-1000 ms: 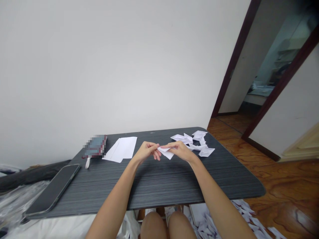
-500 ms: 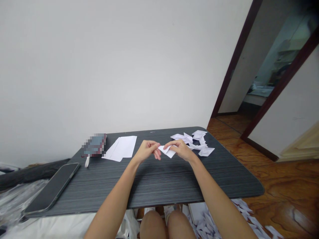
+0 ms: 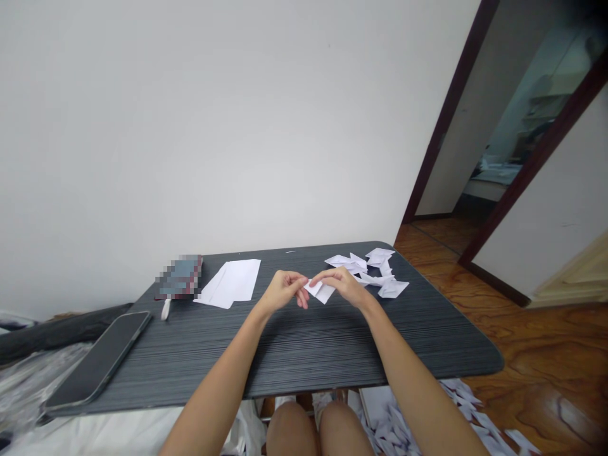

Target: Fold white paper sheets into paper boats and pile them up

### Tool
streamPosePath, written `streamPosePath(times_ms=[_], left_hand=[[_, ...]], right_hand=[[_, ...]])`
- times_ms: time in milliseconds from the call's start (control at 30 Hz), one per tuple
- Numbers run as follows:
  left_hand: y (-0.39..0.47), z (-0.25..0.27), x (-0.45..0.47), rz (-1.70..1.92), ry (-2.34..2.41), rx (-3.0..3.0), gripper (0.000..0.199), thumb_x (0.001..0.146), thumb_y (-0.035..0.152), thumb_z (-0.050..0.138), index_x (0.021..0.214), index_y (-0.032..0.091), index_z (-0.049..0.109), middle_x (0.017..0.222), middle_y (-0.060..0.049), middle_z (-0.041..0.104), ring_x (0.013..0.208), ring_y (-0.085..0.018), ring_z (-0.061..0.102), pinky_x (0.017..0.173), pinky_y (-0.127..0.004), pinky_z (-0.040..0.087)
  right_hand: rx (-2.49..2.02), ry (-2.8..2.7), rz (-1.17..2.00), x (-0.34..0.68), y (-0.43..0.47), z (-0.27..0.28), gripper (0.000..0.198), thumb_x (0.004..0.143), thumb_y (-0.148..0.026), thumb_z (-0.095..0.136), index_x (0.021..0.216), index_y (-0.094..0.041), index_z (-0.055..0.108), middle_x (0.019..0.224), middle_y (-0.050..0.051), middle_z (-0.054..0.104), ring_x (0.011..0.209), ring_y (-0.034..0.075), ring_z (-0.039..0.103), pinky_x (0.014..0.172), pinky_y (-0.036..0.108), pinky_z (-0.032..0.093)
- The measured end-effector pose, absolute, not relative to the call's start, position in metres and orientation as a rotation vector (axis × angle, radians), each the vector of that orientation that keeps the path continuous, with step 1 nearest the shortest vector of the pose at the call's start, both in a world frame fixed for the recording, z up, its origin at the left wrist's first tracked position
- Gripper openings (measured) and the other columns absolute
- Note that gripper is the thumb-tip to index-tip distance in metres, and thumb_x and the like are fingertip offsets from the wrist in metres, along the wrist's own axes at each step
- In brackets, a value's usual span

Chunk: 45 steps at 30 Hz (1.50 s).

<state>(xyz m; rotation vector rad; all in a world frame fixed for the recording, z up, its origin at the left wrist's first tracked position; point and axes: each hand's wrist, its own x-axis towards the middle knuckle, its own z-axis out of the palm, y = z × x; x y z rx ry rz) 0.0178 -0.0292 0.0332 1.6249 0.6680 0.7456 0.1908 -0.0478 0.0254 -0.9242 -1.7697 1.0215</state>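
A small folded piece of white paper [image 3: 325,292] is held just above the dark table [image 3: 313,354]. My left hand [image 3: 285,292] pinches its left corner between thumb and fingertips. From the other side my right hand [image 3: 342,285] grips the paper, its index finger stretched over the top towards the left corner; the right thumb is mostly hidden. Several folded white paper pieces [image 3: 393,289] lie just beyond and to the right of my right hand. White paper sheets [image 3: 232,282] rest overlapping to the left of my left hand.
A phone [image 3: 102,361] lies at the table's left edge. Behind it sits a pixelated dark red item [image 3: 179,277] with a white strap [image 3: 166,309]. Many folded papers [image 3: 394,427] are heaped below the table's front edge. A white wall [image 3: 266,126] stands behind.
My right index finger has straightened and shifted left along the top of the folded paper. My left hand has moved very slightly, still at the corner.
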Motion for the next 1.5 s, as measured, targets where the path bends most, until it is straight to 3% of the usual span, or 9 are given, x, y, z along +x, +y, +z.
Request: streamPosePath(times_ms=[133,333,500,700,900,1033,1267,1400,1500], left_hand=[[-0.029,0.028,0.019,0.778,0.723,1.706,0.033,0.076,0.038,0.047,0.063,0.008,0.051,0.045,-0.004,0.057,0.038,-0.012,0.055,0.039,-0.019,0.042],[-0.027,0.020,0.019,0.837,0.872,2.022,0.030,0.079,0.036,0.041,0.067,0.011,0.054,0.048,0.000,0.056,0.036,-0.007,0.051,0.039,-0.016,0.038],[-0.028,0.018,0.019,0.832,0.911,2.184,0.032,0.080,0.033,0.039,0.059,0.013,0.052,0.043,0.003,0.052,0.032,-0.005,0.045,0.040,-0.016,0.036],[-0.022,0.014,0.018,0.901,0.970,2.019,0.030,0.081,0.032,0.034,0.065,0.013,0.049,0.042,0.004,0.050,0.028,-0.005,0.041,0.033,-0.015,0.029],[-0.025,0.015,0.020,0.790,0.973,2.064,0.030,0.076,0.038,0.043,0.063,0.013,0.053,0.040,0.003,0.049,0.030,-0.005,0.041,0.036,-0.016,0.030],[-0.025,0.015,0.019,0.780,0.952,2.124,0.029,0.078,0.030,0.040,0.060,0.013,0.054,0.041,0.002,0.050,0.035,-0.006,0.042,0.039,-0.016,0.031],[-0.002,0.011,0.001,1.074,0.986,1.792,0.023,0.080,0.029,0.038,0.080,0.011,0.053,0.047,0.005,0.046,0.030,-0.004,0.037,0.033,-0.016,0.027],[-0.008,0.012,0.013,0.992,0.632,1.676,0.031,0.076,0.034,0.047,0.092,0.009,0.054,0.077,-0.007,0.059,0.065,-0.013,0.057,0.051,-0.022,0.046],[-0.016,0.011,0.024,0.983,0.592,1.650,0.035,0.074,0.034,0.051,0.096,0.008,0.055,0.085,-0.009,0.059,0.068,-0.014,0.057,0.056,-0.025,0.049]], right_hand=[[-1.002,-1.700,0.980,0.189,-0.044,0.021,0.029,0.068,-0.030,0.056,0.092,-0.014,0.061,0.063,0.001,0.060,0.055,0.011,0.051,0.052,0.022,0.037],[-1.066,-1.696,0.923,0.187,-0.036,0.012,0.019,0.065,-0.029,0.059,0.070,-0.012,0.065,0.064,0.004,0.063,0.060,0.014,0.054,0.054,0.023,0.039],[-1.065,-1.741,0.864,0.183,-0.035,0.009,0.018,0.068,-0.026,0.055,0.070,-0.012,0.065,0.066,0.005,0.065,0.063,0.015,0.056,0.058,0.024,0.041],[-1.032,-1.720,1.081,0.182,-0.034,0.005,0.025,0.076,-0.026,0.043,0.082,-0.011,0.062,0.061,0.005,0.063,0.054,0.014,0.057,0.050,0.024,0.043],[-1.126,-1.793,0.820,0.179,-0.032,-0.006,0.017,0.071,-0.022,0.048,0.069,-0.013,0.063,0.056,0.002,0.059,0.048,0.010,0.049,0.043,0.020,0.036],[-1.111,-1.821,0.817,0.179,-0.030,-0.009,0.020,0.074,-0.023,0.045,0.069,-0.014,0.062,0.055,0.002,0.057,0.047,0.010,0.049,0.042,0.019,0.035],[-1.106,-1.572,0.961,0.189,-0.026,-0.003,0.022,0.075,-0.032,0.043,0.073,-0.013,0.055,0.046,-0.002,0.049,0.034,0.008,0.044,0.033,0.020,0.030],[-1.021,-1.443,1.098,0.179,-0.027,-0.002,0.024,0.074,-0.037,0.046,0.080,-0.014,0.051,0.052,-0.003,0.050,0.033,0.005,0.037,0.031,0.017,0.025],[-0.985,-1.451,1.161,0.172,-0.028,-0.005,0.024,0.072,-0.037,0.048,0.087,-0.017,0.049,0.061,-0.002,0.051,0.037,0.004,0.038,0.033,0.016,0.027]])
